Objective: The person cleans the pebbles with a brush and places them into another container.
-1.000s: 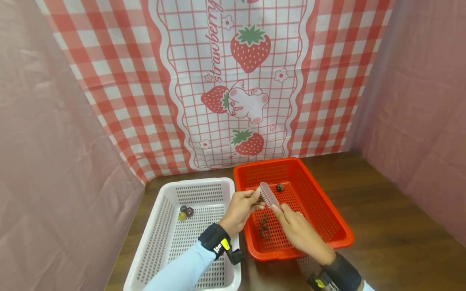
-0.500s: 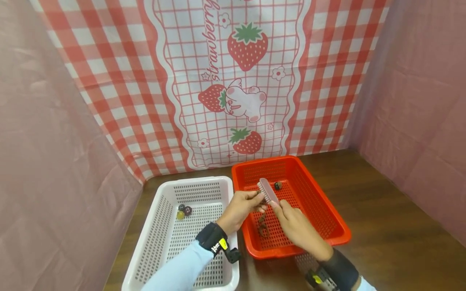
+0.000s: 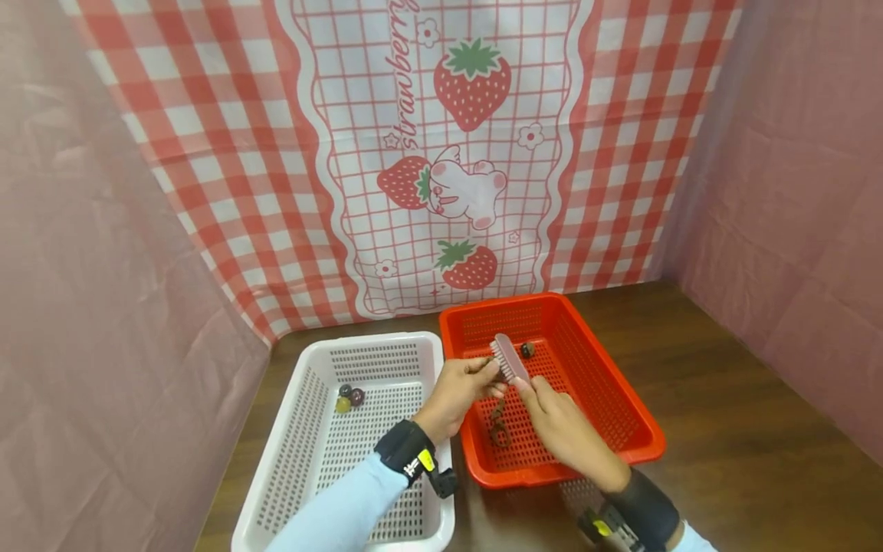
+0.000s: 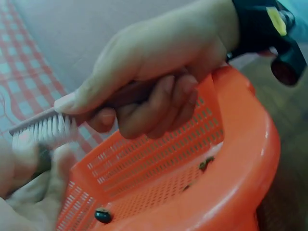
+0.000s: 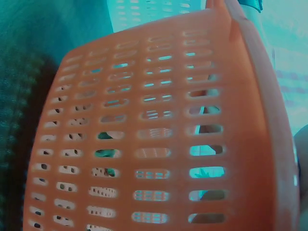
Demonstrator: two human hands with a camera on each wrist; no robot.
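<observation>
Over the red basket (image 3: 631, 422), the right hand (image 3: 569, 433) grips a pink brush (image 3: 510, 357) by its handle, bristles facing the left hand (image 3: 457, 392). In the left wrist view, the left hand (image 4: 29, 192) pinches a small dark item (image 4: 43, 161) between thumb and fingers, right under the bristles (image 4: 45, 129). The right hand (image 4: 149, 62) is curled around the brush handle (image 4: 132, 94) there. The basket's side wall (image 5: 130, 110) fills most of the right wrist view, where the brushing is hidden.
Inside the red basket lie a small dark round item (image 3: 527, 350) and brown pieces (image 3: 500, 435). A white basket (image 3: 279, 429) stands to its left, holding a yellow ball (image 3: 343, 405) and two dark ones (image 3: 356, 396). A checked cloth (image 3: 255, 161) hangs behind.
The brush has shifted slightly away from the person along the left fingertips. Both hands keep their grips, and the head view has tilted a little.
</observation>
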